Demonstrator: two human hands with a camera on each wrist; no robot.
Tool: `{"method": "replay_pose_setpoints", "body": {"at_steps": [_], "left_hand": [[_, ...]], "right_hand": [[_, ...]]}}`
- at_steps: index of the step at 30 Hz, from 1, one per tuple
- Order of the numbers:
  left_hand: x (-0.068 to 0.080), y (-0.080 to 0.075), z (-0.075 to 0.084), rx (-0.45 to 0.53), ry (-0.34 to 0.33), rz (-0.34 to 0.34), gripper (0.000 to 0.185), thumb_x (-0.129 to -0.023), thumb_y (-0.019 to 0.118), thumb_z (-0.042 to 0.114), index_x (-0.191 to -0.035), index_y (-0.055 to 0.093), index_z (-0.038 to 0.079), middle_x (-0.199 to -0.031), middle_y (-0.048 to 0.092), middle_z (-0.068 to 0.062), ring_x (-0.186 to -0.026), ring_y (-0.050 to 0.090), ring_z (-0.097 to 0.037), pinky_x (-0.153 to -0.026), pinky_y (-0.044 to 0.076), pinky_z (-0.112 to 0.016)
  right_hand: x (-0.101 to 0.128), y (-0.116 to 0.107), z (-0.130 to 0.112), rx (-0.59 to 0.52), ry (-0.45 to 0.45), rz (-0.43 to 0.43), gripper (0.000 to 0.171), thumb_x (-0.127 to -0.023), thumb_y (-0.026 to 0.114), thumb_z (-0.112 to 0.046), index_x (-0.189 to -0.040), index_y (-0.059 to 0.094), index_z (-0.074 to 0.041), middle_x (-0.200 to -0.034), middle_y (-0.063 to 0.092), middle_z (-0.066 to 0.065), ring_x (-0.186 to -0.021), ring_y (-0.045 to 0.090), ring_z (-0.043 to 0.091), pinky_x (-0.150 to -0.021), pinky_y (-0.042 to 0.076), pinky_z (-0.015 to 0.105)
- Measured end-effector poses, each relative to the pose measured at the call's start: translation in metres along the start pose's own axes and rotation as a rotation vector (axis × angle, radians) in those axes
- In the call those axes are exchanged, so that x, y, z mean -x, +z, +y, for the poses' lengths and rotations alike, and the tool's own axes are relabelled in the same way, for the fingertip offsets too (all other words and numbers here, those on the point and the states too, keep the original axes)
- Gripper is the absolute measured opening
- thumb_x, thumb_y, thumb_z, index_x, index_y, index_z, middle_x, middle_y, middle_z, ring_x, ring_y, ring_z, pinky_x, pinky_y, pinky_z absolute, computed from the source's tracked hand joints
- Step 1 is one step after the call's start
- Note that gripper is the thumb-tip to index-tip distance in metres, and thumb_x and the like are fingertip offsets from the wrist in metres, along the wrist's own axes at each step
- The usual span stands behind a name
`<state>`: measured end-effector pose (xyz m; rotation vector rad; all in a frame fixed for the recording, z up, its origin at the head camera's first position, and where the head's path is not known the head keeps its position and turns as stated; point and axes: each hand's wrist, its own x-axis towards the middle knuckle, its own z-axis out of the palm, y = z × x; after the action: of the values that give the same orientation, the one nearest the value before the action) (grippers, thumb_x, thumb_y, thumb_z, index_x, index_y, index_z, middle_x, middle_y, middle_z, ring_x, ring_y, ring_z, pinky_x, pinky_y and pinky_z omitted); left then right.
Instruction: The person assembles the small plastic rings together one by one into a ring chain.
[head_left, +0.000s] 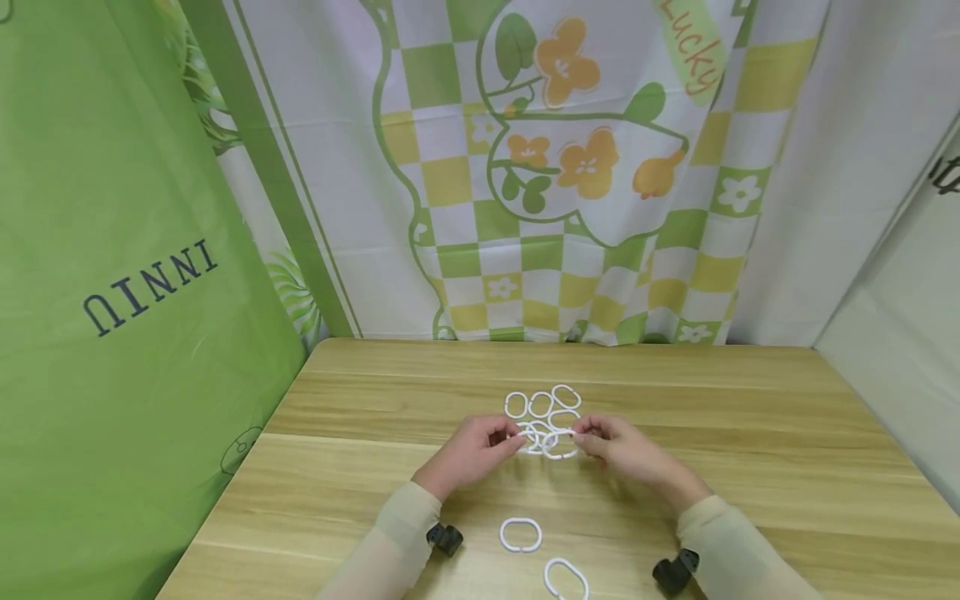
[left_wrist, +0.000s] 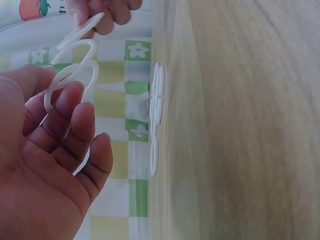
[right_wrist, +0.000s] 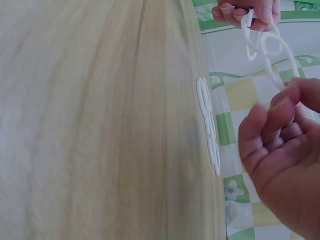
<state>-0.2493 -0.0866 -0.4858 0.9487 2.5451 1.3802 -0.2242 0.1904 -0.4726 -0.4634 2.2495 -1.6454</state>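
Observation:
Both hands meet over the middle of a wooden table, holding a short chain of white plastic oval rings between them. My left hand pinches the chain's left end; in the left wrist view its fingers curl round linked rings. My right hand pinches the right end, and the right wrist view shows its fingertips on a ring. Loose white rings lie just behind the hands.
Two single white rings lie near the front edge between my forearms. A green curtain hangs at the left and a checked flower-print curtain hangs behind the table. Loose rings lie flat on the wood.

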Motion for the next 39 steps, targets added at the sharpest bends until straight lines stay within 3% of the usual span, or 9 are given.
{"method": "replay_pose_setpoints", "body": {"at_steps": [7,12,17,21,27,39], "left_hand": [[0.001,0.004,0.006,0.002,0.011,-0.025,0.016,-0.103,0.066,0.020,-0.093,0.072,0.009,-0.073,0.053,0.011,-0.066,0.047,-0.002,-0.060,0.041,-0.020],[0.000,0.007,0.007,-0.017,0.026,-0.030,0.012,-0.102,0.067,0.015,-0.095,0.073,0.007,-0.073,0.054,0.010,-0.067,0.047,-0.002,-0.061,0.042,-0.020],[-0.001,0.010,0.005,-0.036,0.037,-0.038,0.012,-0.102,0.067,0.015,-0.097,0.073,0.007,-0.075,0.056,0.009,-0.068,0.049,-0.002,-0.062,0.044,-0.021],[0.000,0.012,0.004,-0.037,0.032,-0.036,0.012,-0.102,0.067,0.016,-0.094,0.072,0.009,-0.074,0.056,0.009,-0.067,0.049,-0.002,-0.061,0.044,-0.021],[0.000,0.013,0.007,-0.053,0.055,-0.042,0.014,-0.102,0.068,0.019,-0.094,0.074,0.010,-0.074,0.055,0.011,-0.067,0.048,-0.001,-0.061,0.043,-0.020],[0.001,0.012,0.009,-0.108,0.104,-0.046,0.013,-0.102,0.068,0.022,-0.093,0.072,0.014,-0.074,0.054,0.012,-0.066,0.046,0.000,-0.060,0.042,-0.019]], "right_hand": [[0.000,0.000,0.003,-0.220,-0.073,-0.051,0.014,-0.105,0.056,-0.004,-0.111,0.054,0.008,-0.090,0.065,0.007,-0.082,0.066,0.016,-0.073,0.059,0.031],[-0.001,0.002,0.013,-0.359,-0.167,-0.132,0.016,-0.097,0.053,0.010,-0.111,0.055,0.016,-0.097,0.071,0.010,-0.090,0.070,0.017,-0.081,0.061,0.033],[-0.001,0.005,0.018,-0.459,-0.220,-0.153,0.022,-0.097,0.048,0.010,-0.108,0.066,0.004,-0.100,0.073,0.005,-0.094,0.070,0.014,-0.083,0.059,0.029],[0.000,0.008,0.016,-0.374,-0.204,-0.067,0.011,-0.100,0.058,0.002,-0.106,0.066,0.006,-0.096,0.073,0.000,-0.091,0.069,0.012,-0.081,0.058,0.027],[-0.002,0.013,0.008,-0.265,-0.106,0.058,0.033,-0.099,0.065,-0.003,-0.118,0.055,0.022,-0.099,0.071,0.007,-0.091,0.069,0.016,-0.083,0.059,0.034],[-0.006,0.019,0.005,-0.164,-0.050,0.152,0.029,-0.100,0.065,-0.006,-0.116,0.062,0.019,-0.093,0.071,0.013,-0.087,0.068,0.020,-0.075,0.058,0.030]]}}
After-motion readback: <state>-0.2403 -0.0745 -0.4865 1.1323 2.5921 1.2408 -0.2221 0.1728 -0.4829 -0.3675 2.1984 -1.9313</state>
